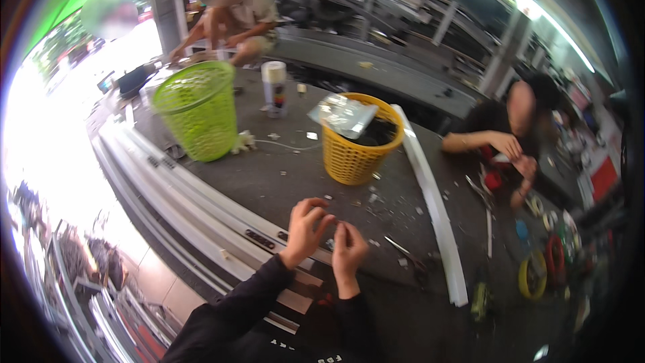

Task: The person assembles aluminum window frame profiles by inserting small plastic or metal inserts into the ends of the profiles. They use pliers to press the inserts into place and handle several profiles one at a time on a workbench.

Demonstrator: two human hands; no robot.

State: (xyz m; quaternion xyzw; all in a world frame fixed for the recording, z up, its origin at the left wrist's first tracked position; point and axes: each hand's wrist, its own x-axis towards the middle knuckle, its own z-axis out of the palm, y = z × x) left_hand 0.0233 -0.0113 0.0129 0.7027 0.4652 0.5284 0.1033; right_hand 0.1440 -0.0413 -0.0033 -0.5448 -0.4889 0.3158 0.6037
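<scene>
My left hand [308,230] and my right hand [349,251] are close together over the near side of the dark worktable [269,175]. The fingers of both are bent and closed at the tips. Whatever they pinch is too small or hidden to name. Below my left wrist lie long pale metal profiles [195,191], with a dark slotted fitting [259,238] on one of them. Scissors [406,253] lie open to the right of my right hand. Beyond my hands stands a yellow basket [353,163] holding dark material and a clear plastic bag [347,115].
A green basket [199,117] and a spray can [274,91] stand farther back. A long white strip [433,208] lies to the right. One co-worker [494,128] handles something at the right; another person [235,23] sits at the back. Tape rolls [532,275] lie at far right.
</scene>
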